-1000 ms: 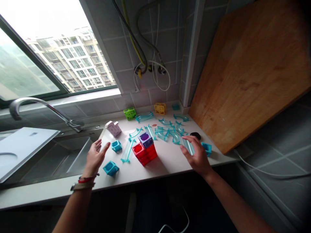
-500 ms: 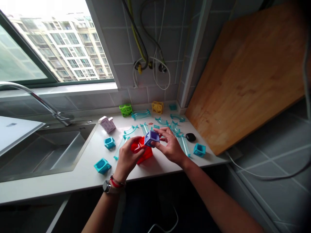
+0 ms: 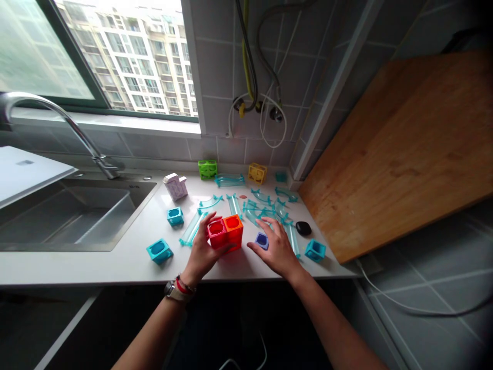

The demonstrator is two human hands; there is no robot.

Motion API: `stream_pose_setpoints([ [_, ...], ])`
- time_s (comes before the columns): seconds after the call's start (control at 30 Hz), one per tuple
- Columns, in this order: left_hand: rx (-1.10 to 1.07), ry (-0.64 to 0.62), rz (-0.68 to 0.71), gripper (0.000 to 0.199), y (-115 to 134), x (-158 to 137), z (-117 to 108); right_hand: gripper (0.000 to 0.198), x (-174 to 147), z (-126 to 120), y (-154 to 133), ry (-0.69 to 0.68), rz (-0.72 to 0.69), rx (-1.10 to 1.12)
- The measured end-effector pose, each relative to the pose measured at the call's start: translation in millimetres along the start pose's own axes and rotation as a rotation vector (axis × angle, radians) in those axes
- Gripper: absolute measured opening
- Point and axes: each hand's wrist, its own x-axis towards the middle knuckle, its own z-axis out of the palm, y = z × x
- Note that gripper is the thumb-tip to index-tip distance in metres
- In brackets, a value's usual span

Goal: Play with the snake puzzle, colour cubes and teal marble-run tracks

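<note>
My left hand (image 3: 202, 252) is closed around a red hollow block (image 3: 217, 234), with the thumb along its near side and the fingers on its left. An orange hollow block (image 3: 233, 224) adjoins it on the right. To their right, a small purple hollow block (image 3: 262, 240) rests on the counter. My right hand (image 3: 278, 249) is beside it with thumb and fingers spread, holding nothing; part of the purple block is hidden behind this hand. Clear teal track pieces (image 3: 234, 205) lie behind both hands.
Teal hollow blocks (image 3: 159, 251) are at the left and right. Green (image 3: 208, 169) and yellow (image 3: 258, 173) block stacks stand near the wall. A black rounded object (image 3: 303, 228) lies at the right, before a leaning wooden board (image 3: 400, 149). The sink (image 3: 127, 234) is on the left.
My right hand has lowered and let go of the purple block, which is now on the counter. The red and orange blocks are now more upright in my left hand. The view has shifted.
</note>
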Motion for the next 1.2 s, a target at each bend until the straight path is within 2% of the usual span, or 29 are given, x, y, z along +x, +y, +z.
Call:
stream_pose_setpoints([
  [0.1, -0.122, -0.018, -0.133, 0.068, -17, -9, 8, 0.07, 24, -1, -17, -0.109, -0.147, 0.201],
  [0.17, -0.177, -0.042, -0.164, 0.061, -22, -11, 9, 0.068, 38, 4, -23, -0.186, -0.203, 0.282],
  [0.23, -0.223, -0.061, -0.173, 0.063, -24, -10, 9, 0.059, 50, 8, -25, -0.241, -0.216, 0.362],
  [0.3, -0.24, -0.078, -0.185, 0.062, -26, -10, 7, 0.051, 60, 7, -22, -0.223, -0.167, 0.498],
  [0.37, -0.247, -0.088, -0.202, 0.061, -28, -12, 7, 0.05, 73, -2, -13, -0.115, -0.083, 0.636],
  [0.4, -0.248, -0.093, -0.209, 0.06, -29, -12, 7, 0.051, 80, -10, -5, -0.038, -0.03, 0.638],
  [0.47, -0.263, -0.103, -0.218, 0.06, -32, -14, 7, 0.053, 95, -31, 19, 0.099, 0.079, 0.49],
  [0.5, -0.275, -0.111, -0.221, 0.061, -34, -15, 7, 0.054, 102, -42, 34, 0.136, 0.157, 0.316],
  [0.57, -0.303, -0.128, -0.23, 0.062, -35, -15, 7, 0.054, 110, -65, 66, 0.158, 0.269, 0.149],
  [0.7, -0.336, -0.152, -0.241, 0.063, -35, -14, 6, 0.038, 105, -90, 118, 0.104, 0.455, -0.083],
  [0.8, -0.321, -0.156, -0.233, 0.061, -33, -14, 5, 0.041, 97, -90, 128, 0.022, 0.478, -0.174],
  [0.9, -0.313, -0.145, -0.225, 0.058, -30, -14, 6, 0.062, 104, -84, 104, -0.022, 0.391, -0.222],
  [1.0, -0.326, -0.152, -0.228, 0.059, -28, -14, 6, 0.064, 115, -70, 47, -0.092, 0.198, -0.202],
  [1.03, -0.335, -0.156, -0.229, 0.06, -28, -14, 7, 0.058, 116, -62, 23, -0.167, 0.082, -0.163],
  [1.1, -0.336, -0.153, -0.221, 0.059, -27, -14, 7, 0.061, 113, -45, -25, -0.494, -0.308, -0.022],
  [1.13, -0.328, -0.145, -0.215, 0.058, -28, -14, 7, 0.065, 110, -37, -46, -0.613, -0.43, -0.001],
  [1.2, -0.314, -0.13, -0.211, 0.056, -29, -15, 8, 0.063, 108, -24, -76, -0.7, -0.539, -0.053],
])
